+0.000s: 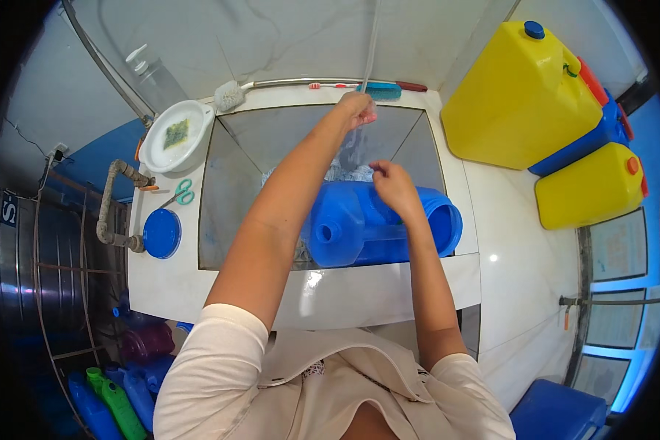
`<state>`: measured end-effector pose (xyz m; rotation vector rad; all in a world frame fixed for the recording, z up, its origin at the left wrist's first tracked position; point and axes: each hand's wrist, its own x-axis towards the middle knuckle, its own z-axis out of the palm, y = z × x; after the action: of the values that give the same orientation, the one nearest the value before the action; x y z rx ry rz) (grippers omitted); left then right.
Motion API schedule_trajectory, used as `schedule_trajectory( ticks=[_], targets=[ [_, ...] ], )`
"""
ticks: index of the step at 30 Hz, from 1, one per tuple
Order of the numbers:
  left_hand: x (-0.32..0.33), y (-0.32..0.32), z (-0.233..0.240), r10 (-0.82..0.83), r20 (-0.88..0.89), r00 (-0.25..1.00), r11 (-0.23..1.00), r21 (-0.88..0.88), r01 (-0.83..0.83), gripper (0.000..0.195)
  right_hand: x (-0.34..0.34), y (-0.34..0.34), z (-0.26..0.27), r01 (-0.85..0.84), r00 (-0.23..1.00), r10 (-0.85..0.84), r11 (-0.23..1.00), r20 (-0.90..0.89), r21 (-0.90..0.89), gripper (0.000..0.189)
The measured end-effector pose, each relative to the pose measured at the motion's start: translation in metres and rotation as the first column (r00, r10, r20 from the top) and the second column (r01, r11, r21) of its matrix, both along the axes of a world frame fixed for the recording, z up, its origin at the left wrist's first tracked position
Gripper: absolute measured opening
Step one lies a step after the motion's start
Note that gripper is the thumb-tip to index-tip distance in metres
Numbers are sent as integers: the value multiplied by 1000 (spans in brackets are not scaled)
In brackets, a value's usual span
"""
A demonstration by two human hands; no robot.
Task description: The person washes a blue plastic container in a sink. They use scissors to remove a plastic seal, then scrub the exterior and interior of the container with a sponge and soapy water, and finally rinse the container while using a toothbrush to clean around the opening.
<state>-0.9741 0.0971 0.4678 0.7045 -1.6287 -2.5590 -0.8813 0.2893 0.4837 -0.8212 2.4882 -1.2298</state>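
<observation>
My left hand [357, 108] is at the far side of the sink basin [231, 181], its fingers curled under a thin clear stream [370, 47] that comes down from above. Water falls below that hand. Something pink shows at its fingertips, too small to name. My right hand [394, 186] hovers over or touches a blue plastic jug [335, 225], with thumb and forefinger close together. The jug lies on its side across the basin's near edge, its small neck to the left and a wide round opening to the right. Pale bluish ribbed things [357, 173] lie behind it, partly hidden.
Along the back ledge lie a long-handled round brush [230, 96], a toothbrush [333, 86] and a teal-bristled brush [382, 91]. At left are a white bowl [159, 154] with a sponge, scissors [183, 192] and a blue lid [162, 234]. Yellow jerrycans [520, 99] stand at right.
</observation>
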Motion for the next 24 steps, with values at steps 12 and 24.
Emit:
schedule_trajectory(
  ticks=[12,24],
  targets=[
    [263,29,55,-414,168,895,346,-880,325,37,37,6,-24,54,977,-41,997,-211,59,28],
    [275,66,31,-128,400,908,0,-915,403,34,41,3,-25,8,964,28,991,-266,133,26]
  ],
)
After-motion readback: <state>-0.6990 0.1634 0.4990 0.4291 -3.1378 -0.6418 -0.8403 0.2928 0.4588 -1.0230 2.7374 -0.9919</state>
